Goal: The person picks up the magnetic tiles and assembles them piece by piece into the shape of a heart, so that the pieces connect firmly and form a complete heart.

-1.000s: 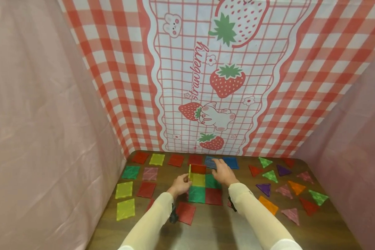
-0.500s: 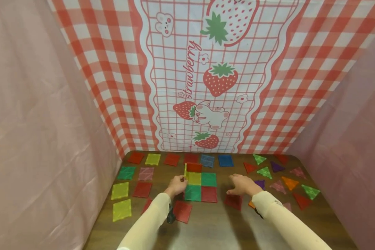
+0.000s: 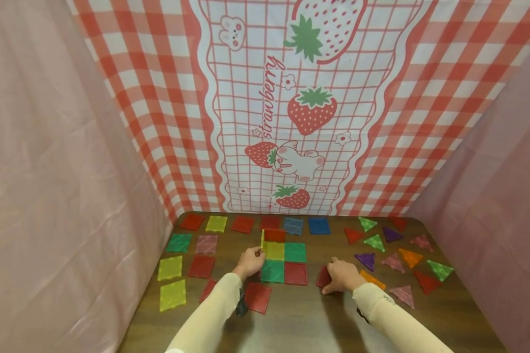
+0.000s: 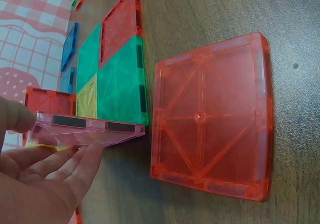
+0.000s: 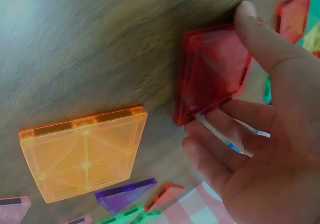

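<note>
Several translucent magnetic tiles make up a small structure at the table's middle. Its base holds a yellow tile [image 3: 275, 251], two green tiles and a red one. A red wall tile [image 3: 275, 236] and a yellow wall tile [image 3: 262, 240] stand upright at the back left. At the base's left side, my left hand [image 3: 250, 262] pinches a pink square tile [image 4: 85, 130] between thumb and fingers. To the right of the structure, my right hand [image 3: 342, 276] grips a red square tile [image 5: 215, 66], thumb at one edge and fingers at the opposite edge.
Square tiles lie flat at left and along the back, including a blue tile [image 3: 319, 226]. One red tile [image 4: 210, 116] lies close to my left hand. An orange square tile [image 5: 85, 156] and several triangles, one purple [image 3: 365, 261], lie at right. A strawberry-print cloth [image 3: 309, 113] hangs behind.
My right hand has moved from the structure's back right, rightward and nearer to me, and has taken hold of the red square tile. The left hand keeps its place at the structure.
</note>
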`<state>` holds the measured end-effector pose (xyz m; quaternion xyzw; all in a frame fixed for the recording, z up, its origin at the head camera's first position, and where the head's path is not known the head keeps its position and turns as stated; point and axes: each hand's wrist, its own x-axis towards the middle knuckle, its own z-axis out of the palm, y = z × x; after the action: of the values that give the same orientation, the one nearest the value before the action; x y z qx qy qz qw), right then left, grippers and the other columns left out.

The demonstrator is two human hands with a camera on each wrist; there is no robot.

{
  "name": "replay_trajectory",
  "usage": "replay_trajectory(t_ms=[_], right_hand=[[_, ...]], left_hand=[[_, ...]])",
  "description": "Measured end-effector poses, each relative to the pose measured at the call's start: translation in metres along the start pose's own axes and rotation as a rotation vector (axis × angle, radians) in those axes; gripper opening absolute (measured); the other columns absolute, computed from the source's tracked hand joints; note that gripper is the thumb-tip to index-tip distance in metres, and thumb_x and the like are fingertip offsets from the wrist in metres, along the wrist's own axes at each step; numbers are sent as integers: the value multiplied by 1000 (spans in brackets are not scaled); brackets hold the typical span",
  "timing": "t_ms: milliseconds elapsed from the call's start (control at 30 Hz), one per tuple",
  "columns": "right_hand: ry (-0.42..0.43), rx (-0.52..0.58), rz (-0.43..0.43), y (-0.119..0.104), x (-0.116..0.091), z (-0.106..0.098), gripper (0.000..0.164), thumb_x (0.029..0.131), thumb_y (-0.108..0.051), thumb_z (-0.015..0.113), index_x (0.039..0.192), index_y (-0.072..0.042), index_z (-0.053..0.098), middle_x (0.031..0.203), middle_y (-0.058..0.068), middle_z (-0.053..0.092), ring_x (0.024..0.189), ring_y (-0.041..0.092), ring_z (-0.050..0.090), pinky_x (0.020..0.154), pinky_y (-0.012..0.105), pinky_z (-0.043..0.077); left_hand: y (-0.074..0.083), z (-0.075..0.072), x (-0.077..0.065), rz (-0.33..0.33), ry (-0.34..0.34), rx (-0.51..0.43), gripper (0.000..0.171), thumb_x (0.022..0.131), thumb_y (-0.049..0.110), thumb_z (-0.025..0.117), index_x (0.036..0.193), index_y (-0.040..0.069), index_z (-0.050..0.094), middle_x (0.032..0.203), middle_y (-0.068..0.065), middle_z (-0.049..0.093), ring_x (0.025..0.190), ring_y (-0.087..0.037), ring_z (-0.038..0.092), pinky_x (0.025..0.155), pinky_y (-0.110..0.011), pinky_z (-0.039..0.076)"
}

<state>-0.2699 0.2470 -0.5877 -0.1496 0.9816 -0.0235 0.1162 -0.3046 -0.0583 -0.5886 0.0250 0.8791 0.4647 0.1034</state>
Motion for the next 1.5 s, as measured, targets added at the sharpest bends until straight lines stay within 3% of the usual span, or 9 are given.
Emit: replay_trajectory(t_ms=[300,433,600,767,833,1033,1167,1333,1500], right_hand=[[16,11,-5,3,4,0,59,63,-48,93,94,-6,66,102,14,62,83,30,63,72,51,56],[2,12,-36,3,4,4,67,62,-49,92,104,-4,65,102,14,62,84,32,63,73,52,56],[-31,49,-53,2,4,5,79,62,-48,90,117,1,61,109,17,62,89,35,64,78,53,56],[-38,110,-37,6,10,-5,86,67,-45,87,130,6,57,130,27,59,112,46,62,93,58,52],[-21,158,-38,8,14,-11,87,69,-41,86,134,8,54,133,28,57,117,47,59,97,59,50],[103,432,-42,15,29,-22,82,68,-18,84,135,9,45,112,19,60,101,33,61,88,52,53],[144,598,-18,18,39,-25,86,66,-8,82,139,5,39,111,22,62,100,35,62,84,50,54],[148,678,44,18,54,-34,84,72,-15,80,143,-6,35,115,25,66,104,41,65,86,53,54],[200,751,93,9,64,-42,75,81,-36,82,134,-5,39,118,20,65,112,38,61,95,55,49]], left_hand=[[3,-1,-1,-8,-10,-31,46,102,20,52,141,-6,55,135,-22,63,128,-36,58,107,-52,46],[3,-1,-3,-15,-11,-24,47,103,21,52,141,-6,54,137,-23,62,130,-38,57,108,-53,45],[2,1,-5,-11,-12,-15,46,103,19,50,141,-6,54,136,-23,62,130,-38,57,108,-53,45],[2,2,-5,-5,-12,-11,45,103,19,50,140,-6,55,135,-23,63,129,-38,57,108,-53,46],[2,2,-5,-4,-14,-10,44,103,18,50,140,-6,55,135,-23,63,129,-38,57,107,-54,46],[2,0,-5,-11,-14,-19,45,104,19,50,141,-6,54,137,-23,61,131,-39,55,109,-54,45],[2,-1,-4,-16,-23,-23,45,104,20,50,142,-6,53,138,-23,60,132,-39,55,109,-54,45],[0,0,-4,-21,-28,-37,46,104,20,50,142,-6,53,139,-23,60,132,-39,55,109,-54,44],[1,-1,-5,-27,-31,-44,46,104,20,50,142,-5,53,138,-23,60,131,-38,55,108,-54,45]])
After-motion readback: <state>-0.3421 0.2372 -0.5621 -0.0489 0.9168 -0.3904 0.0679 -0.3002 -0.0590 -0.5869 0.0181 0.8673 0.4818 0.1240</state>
